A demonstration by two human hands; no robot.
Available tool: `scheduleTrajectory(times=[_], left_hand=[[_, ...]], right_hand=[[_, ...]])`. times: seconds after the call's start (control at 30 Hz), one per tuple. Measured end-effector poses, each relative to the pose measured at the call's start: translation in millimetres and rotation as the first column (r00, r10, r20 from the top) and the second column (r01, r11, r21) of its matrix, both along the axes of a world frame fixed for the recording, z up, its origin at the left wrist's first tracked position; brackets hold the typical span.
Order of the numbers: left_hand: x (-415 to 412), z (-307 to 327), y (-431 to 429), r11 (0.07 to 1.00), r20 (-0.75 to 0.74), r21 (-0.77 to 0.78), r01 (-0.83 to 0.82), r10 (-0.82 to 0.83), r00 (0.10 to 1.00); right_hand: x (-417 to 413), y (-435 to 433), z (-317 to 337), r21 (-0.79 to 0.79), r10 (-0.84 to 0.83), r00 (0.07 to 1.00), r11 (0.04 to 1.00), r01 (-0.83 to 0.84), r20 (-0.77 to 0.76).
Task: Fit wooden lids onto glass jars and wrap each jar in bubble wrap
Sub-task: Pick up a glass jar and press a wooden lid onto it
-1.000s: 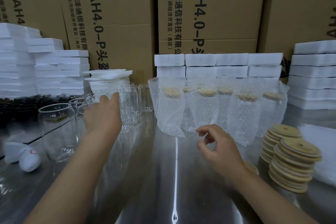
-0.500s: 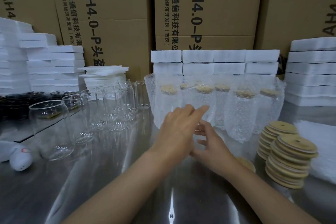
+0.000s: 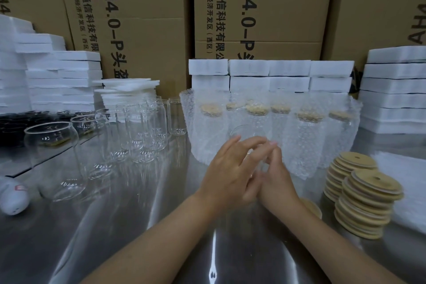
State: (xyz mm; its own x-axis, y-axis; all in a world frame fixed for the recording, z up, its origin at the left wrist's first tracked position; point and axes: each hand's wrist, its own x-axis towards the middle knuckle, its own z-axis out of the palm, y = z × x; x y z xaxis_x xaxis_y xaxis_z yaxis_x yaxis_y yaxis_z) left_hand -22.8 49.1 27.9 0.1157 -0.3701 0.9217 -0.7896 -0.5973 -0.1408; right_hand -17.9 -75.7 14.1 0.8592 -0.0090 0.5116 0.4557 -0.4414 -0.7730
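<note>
Holding the jar: the left hand (image 3: 230,168) and the right hand (image 3: 277,175) met above the counter (image 3: 138,226), both closed round one clear glass jar (image 3: 247,131) between them.
Left hand: its fingers curled round the jar's left side and front, with the fingertips reaching across to the right hand.
Right hand: its fingers were bent against the jar's right side and touched the left fingertips; the thumb was hidden.
Glass jar: it stood upright, its open rim showing just above the fingers, and its lower body was mostly covered by the hands.
Wrapped jars (image 3: 299,140): a row stood just beyond the hands, each in bubble wrap with a wooden top showing through.
Wooden lids (image 3: 368,200): two leaning stacks stood to the right of the right hand.
Single lid (image 3: 311,206): it lay flat just beside the right forearm, partly hidden by it.
Empty jars (image 3: 143,131): a cluster stood upright to the left of the left hand, apart from it.
White sheet (image 3: 410,182): it lay on the far side of the lid stacks from the right hand.
Foam blocks (image 3: 288,76): stacks stood behind the wrapped jars and out to either side of the hands.
Cardboard boxes (image 3: 253,7): these rose behind the foam, farthest from the hands.
White object (image 3: 13,196): it lay far to the left of the left hand; what it was could not be told.
</note>
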Motion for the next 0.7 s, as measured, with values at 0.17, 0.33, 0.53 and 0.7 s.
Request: scheduleTrajectory(times=[0.17,0.33,0.53,0.7], left_hand=[[-1.2,-9.7,-2.0,0.965,-0.262,-0.254,0.071,-0.139,0.955],[3.4,-19.0,11.9,0.936,-0.721,-0.342,0.085,-0.319,0.615],[19.5,-26.7,26.1,0.960,-0.829,-0.278,0.027,-0.254,0.498],[17.4,-30.6,21.8,0.958,-0.822,-0.283,-0.037,-0.222,0.525]], right_hand=[[-1.5,-3.2,-3.3,0.070,0.024,1.000,0.997,-0.024,0.010],[-2.9,-0.5,-1.4,0.151,0.039,0.999,0.988,-0.041,0.018],[-8.3,-1.8,2.9,0.237,0.127,0.988,0.961,-0.143,0.082],[-11.0,-1.9,2.5,0.224,0.156,0.981,0.958,-0.178,0.113]])
